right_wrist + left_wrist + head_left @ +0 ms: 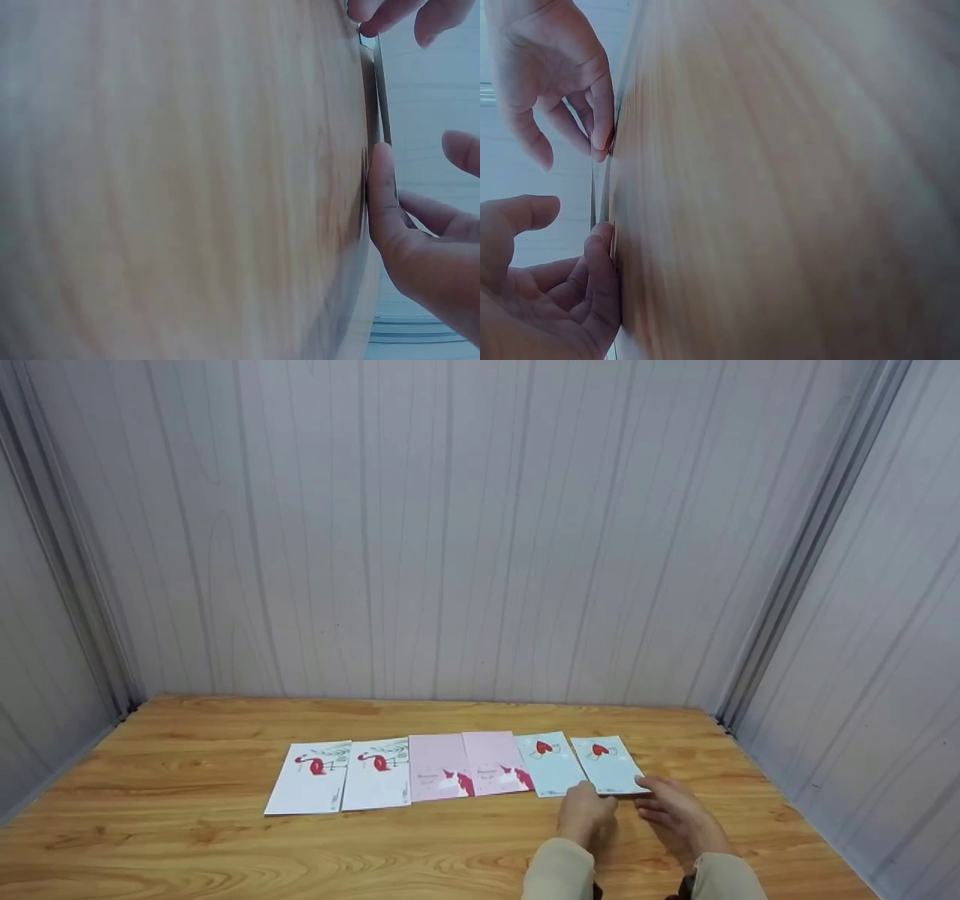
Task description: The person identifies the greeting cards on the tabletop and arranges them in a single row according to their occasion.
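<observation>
Two pale blue cards with a red heart print lie at the right end of a row: the left blue card and the right blue card. At the near left corner of the right card is my left hand, its fingers right at the edge and the thumb held apart in the left wrist view. My right hand touches the near right corner of the same card. In the right wrist view, the right hand's fingers lie low along the card's edge, thumb raised away.
Left of the blue cards, two pink cards with a darker pink print lie side by side. Two white cards with red flamingos make up the left end. The row lies on a wooden table with panel walls behind and beside it.
</observation>
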{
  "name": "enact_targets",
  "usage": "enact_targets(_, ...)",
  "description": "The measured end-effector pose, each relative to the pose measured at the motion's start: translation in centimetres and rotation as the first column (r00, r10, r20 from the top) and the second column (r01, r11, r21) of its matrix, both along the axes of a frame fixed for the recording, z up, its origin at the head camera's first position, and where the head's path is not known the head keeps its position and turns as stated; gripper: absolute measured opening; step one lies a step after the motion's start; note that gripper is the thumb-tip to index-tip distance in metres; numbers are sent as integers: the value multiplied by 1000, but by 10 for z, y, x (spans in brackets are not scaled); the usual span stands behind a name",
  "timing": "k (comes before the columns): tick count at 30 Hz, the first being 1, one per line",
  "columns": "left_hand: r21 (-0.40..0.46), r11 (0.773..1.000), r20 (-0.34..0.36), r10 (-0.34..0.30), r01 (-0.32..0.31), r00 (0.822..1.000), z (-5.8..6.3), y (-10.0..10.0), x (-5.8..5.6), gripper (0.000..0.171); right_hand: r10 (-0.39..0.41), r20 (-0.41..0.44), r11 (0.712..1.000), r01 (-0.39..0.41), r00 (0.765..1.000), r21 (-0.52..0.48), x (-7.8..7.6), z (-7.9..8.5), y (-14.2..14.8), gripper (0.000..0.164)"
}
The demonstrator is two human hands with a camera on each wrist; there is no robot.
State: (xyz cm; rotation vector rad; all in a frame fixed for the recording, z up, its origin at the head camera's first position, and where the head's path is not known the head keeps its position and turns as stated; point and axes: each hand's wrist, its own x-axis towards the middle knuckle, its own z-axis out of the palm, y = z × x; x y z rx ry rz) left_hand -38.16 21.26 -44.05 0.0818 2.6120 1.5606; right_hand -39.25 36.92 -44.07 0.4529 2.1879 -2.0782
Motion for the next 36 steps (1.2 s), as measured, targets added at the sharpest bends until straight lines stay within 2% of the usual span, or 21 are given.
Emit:
enact_targets(4,6,1000,18,-18,18,1000,2,-2,2,23,29,1,999,-29,1000,14,-1,-1,-1,56)
enact_targets(8,3,999,21,-32,32,999,2,-4,1,22,54,15,998,-54,998,12,1,1,-2,72)
enact_targets(11,19,999,27,-40,39,999,0,-5,-1,24,97,18,995,-98,995,26,1,1,1,78)
enact_targets(14,29,998,-1,-55,55,998,-2,-5,-1,29,149,16,986,-150,989,71,-1,0,6,77)
enact_targets(16,33,997,-22,-71,72,997,-2,-5,-2,32,152,8,980,-152,988,131,-2,1,8,72)
enact_targets(19,-11,994,-94,-109,108,990,0,-5,-2,29,149,-64,959,-128,987,254,-1,3,8,61)
enact_targets(22,-63,988,-156,-150,142,976,6,-10,-2,24,145,-195,929,-65,970,365,0,8,3,49)
enact_targets(25,-144,978,-248,-185,153,951,13,-20,-2,25,164,-308,884,-1,937,468,2,13,1,41)
enact_targets(30,-326,941,-420,-232,93,878,20,-49,3,30,224,-391,745,101,893,659,7,17,7,34)
enact_targets(32,-404,912,-467,-275,73,841,22,-65,4,34,251,-398,705,116,882,700,10,19,12,35)
enact_targets(36,-530,846,-502,-362,51,785,26,-104,8,48,308,-416,628,146,856,764,16,24,23,36)
